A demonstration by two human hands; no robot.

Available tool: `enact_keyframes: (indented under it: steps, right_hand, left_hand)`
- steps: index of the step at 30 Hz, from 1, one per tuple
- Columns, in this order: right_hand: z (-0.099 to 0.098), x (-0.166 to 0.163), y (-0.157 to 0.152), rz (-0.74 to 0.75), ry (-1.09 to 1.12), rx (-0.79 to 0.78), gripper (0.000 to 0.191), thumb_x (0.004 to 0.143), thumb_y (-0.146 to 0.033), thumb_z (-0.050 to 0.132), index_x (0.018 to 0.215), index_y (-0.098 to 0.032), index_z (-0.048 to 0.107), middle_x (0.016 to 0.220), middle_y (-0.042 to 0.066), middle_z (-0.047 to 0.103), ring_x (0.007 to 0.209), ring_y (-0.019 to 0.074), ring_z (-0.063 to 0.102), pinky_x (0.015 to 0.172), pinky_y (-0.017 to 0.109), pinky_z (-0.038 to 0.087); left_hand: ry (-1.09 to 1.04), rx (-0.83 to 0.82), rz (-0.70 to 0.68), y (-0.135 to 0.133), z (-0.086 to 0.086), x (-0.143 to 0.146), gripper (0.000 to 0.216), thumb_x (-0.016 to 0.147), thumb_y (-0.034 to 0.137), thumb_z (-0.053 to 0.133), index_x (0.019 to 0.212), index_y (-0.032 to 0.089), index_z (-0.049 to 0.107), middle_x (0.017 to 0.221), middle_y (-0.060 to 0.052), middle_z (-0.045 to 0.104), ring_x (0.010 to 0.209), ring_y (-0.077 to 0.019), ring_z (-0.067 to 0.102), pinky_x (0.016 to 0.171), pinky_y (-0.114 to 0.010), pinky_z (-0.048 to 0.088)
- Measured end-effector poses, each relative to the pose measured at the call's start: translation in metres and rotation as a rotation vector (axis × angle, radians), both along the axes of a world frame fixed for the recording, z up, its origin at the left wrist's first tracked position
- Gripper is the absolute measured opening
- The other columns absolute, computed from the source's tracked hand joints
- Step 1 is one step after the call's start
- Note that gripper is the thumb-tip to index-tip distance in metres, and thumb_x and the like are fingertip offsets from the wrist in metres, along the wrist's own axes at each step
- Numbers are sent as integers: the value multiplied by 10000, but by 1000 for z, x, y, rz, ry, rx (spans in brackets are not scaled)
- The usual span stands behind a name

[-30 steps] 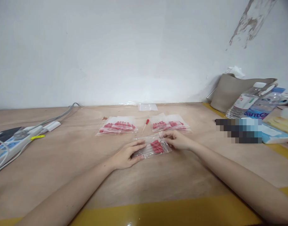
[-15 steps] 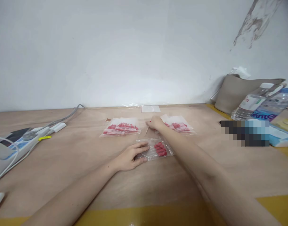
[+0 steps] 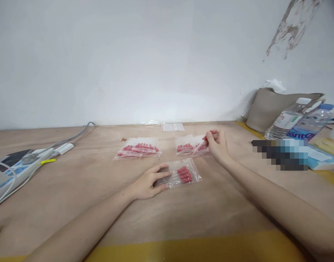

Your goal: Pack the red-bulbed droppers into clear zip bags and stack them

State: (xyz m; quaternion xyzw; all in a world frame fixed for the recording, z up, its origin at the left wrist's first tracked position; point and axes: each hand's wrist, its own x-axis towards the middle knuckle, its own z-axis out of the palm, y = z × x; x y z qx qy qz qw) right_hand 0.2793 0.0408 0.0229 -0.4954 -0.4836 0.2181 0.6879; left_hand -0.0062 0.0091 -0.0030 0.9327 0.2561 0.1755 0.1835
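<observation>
Both of my hands are busy: left hand flat on the near zip bag, right hand pinching a red-bulbed dropper.

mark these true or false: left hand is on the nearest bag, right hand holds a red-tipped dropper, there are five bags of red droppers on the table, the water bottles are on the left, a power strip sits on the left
1. The left hand rests on the nearest bag. True.
2. The right hand holds a red-tipped dropper. True.
3. Five bags of red droppers lie on the table. False: three show, the nearest bag, a left bag and a right bag.
4. The water bottles are on the left. False: they lie at the right edge.
5. A power strip sits on the left. True.
</observation>
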Motion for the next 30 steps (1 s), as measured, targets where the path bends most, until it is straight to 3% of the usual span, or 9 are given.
enact_keyframes:
  steps: [3,7,11,14,17,22,30]
  right_hand:
    - [-11,12,-19,4,99,-74,375,689,-480,585,841,-234,345,589,-81,516,443,87,513,434,216,445]
    - [-27,4,-29,69,274,-221,378,656,-446,633,810,-239,357,588,-80,525,438,92,527,444,237,475]
    - [-36,-7,-36,193,467,-280,315,675,-362,647,780,-236,378,607,-67,540,499,101,581,524,262,527]
    - [-39,-10,-39,284,556,-283,252,695,-297,638,752,-224,403,635,-44,573,612,124,634,634,290,553]
    - [-41,-10,-40,289,580,-265,216,720,-272,614,736,-220,406,661,-25,608,662,130,646,693,303,554]
    - [-42,-12,-39,339,561,-267,229,714,-283,628,730,-221,409,681,-22,617,702,138,651,734,317,545]
    - [-41,-10,-43,362,540,-309,249,706,-312,648,719,-220,417,638,-35,593,598,114,626,641,277,536]
  left_hand:
    - [-1,10,-15,1,0,1,443,853,368,518,1275,247,455,1325,-77,413,1211,-237,395,1015,-410,328]
    - [12,19,-22,1,0,1,449,853,365,517,1280,243,449,1324,-79,424,1214,-236,399,1021,-413,322]
    - [53,19,3,-2,2,0,450,858,377,507,1288,266,435,1388,-59,344,1248,-248,359,1024,-409,319]
    - [58,29,13,-4,4,-1,549,856,387,505,1356,269,312,1422,-51,281,1272,-248,320,1033,-403,311]
    - [49,41,29,-4,5,-1,651,851,395,511,1398,233,197,1425,-73,271,1283,-243,298,1045,-400,293]
    - [53,43,1,-3,4,-1,578,854,403,506,1365,245,287,1429,-69,257,1279,-240,306,1046,-392,295]
    - [73,29,28,-4,5,-2,509,859,398,500,1331,276,353,1421,-53,277,1268,-243,326,1028,-405,317]
